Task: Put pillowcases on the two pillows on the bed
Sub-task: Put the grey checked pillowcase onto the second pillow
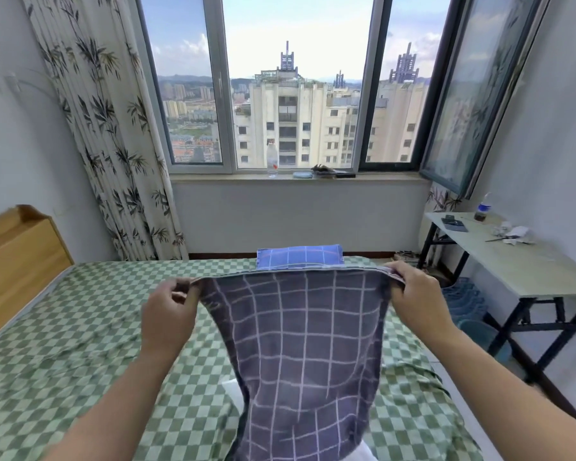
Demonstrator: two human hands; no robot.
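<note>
Nearest, a white pillow shows at the lower edges of a dark blue grid pillowcase, which hangs over the green checked bed. The left hand pinches its top left corner, fingers curled on the cloth. The right hand grips the top right corner likewise. Beyond, a second pillow, already cased in brighter blue, lies at the bed's far edge. At right stands a worktop; on the far windowsill, a bottle.
</note>
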